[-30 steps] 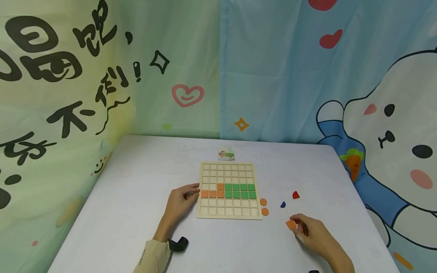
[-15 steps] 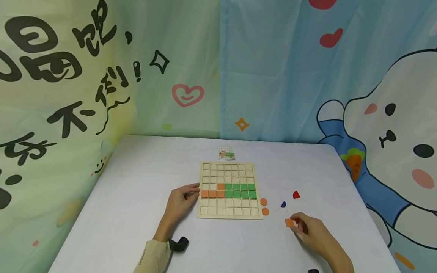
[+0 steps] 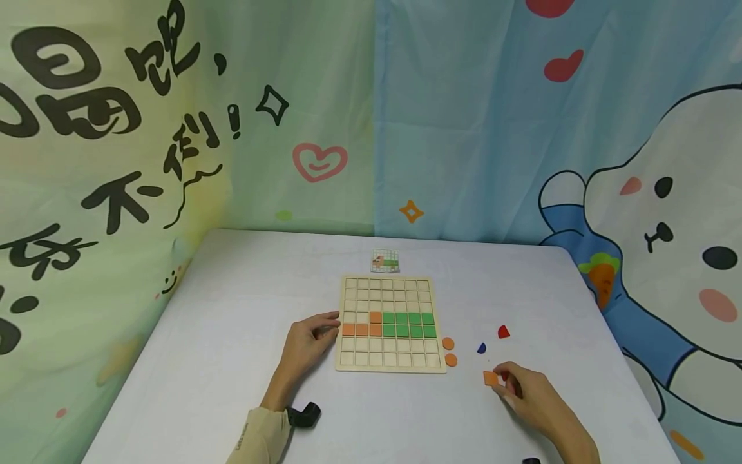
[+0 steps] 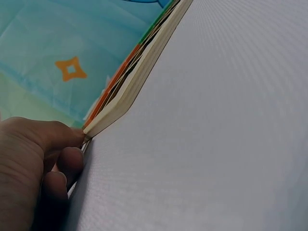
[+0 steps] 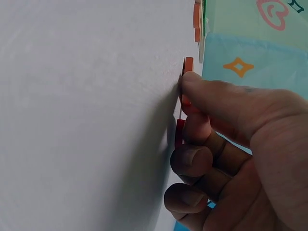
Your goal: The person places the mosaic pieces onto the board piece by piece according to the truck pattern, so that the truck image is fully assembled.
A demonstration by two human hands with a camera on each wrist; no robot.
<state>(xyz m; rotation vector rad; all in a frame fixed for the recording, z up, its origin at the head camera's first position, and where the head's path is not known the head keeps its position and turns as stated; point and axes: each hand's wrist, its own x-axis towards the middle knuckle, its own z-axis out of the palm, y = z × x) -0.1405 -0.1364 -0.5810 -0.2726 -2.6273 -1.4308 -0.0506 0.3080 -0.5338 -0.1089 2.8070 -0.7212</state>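
My left hand [image 3: 309, 339] rests its fingertips at the left edge of a wooden grid board [image 3: 391, 361]. In the left wrist view its thumb tip touches the side of the board [image 4: 126, 103] near a corner. Orange square tiles [image 3: 362, 330] and green square tiles [image 3: 402, 330] fill part of two rows. My right hand [image 3: 530, 394] pinches an orange square tile [image 3: 490, 378] between thumb and finger, right of the board. A red piece [image 5: 180, 132] shows behind its fingers, mostly hidden in the head view.
Two orange discs [image 3: 449, 352] lie by the board's right edge. A blue piece [image 3: 482, 348] and another red piece [image 3: 504, 332] lie farther right. A small picture card [image 3: 385, 261] with a grid stands behind the board on the white table [image 3: 243, 290].
The orange tile in my right hand has turned slightly and shifted a little left and up. The left hand and the board stay put.
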